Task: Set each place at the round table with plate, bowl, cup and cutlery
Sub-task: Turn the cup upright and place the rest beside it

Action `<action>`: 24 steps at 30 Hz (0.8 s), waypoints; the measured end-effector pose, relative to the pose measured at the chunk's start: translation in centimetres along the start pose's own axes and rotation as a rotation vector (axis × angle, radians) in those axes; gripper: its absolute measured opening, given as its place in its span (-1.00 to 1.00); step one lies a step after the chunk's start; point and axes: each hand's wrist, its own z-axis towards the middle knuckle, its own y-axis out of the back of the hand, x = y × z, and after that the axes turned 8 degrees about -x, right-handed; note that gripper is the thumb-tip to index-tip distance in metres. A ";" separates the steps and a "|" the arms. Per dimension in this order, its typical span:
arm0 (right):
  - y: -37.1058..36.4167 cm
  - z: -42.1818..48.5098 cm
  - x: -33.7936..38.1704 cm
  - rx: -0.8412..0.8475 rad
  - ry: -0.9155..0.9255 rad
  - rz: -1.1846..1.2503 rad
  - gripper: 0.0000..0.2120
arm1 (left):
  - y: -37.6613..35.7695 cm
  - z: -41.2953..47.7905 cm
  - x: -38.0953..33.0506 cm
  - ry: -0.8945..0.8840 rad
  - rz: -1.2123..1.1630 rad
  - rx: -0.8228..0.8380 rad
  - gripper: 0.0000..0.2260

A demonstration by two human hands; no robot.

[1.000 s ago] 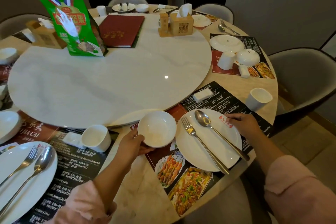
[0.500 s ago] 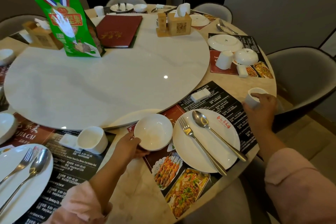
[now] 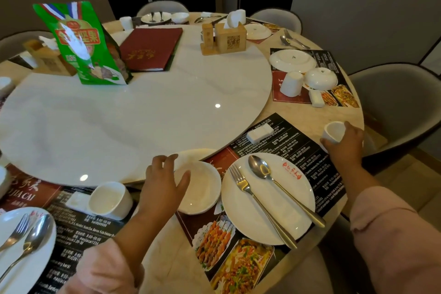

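Round the pale marble turntable (image 3: 143, 114), the round table (image 3: 167, 258) carries printed placemats, and we stand at the nearest placemat (image 3: 286, 141). Our left hand (image 3: 162, 186) hangs wide, fingers spread and relaxed, over the left rim of the bowl (image 3: 202, 193). Half a second ago it gripped that rim, so we have let go, and the bowl now sits at the placemat's left corner, just beside the plate (image 3: 243, 219). Our right hand (image 3: 346, 148) curls its fingers round the cup (image 3: 333, 130) near the table's edge, to the right of the placemat. A second ago that hand rested at the plate's far rim and the cup stood alone. We cannot tell whether the cup is lifted yet. The fork (image 3: 253, 200) and spoon (image 3: 274, 184) lie slanted on the plate as before. We judge that only the cup is left to bring in for this place.
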 end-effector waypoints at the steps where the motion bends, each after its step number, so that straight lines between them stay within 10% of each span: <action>1: 0.0 0.1 0.1 0.003 0.001 -0.001 -0.25 | -0.3 0.3 -0.7 -0.033 -0.007 -0.003 -0.51; 24: -7.5 0.5 7.5 0.247 0.298 0.084 -0.27 | -7.2 4.0 -6.3 -0.333 0.076 0.249 -0.45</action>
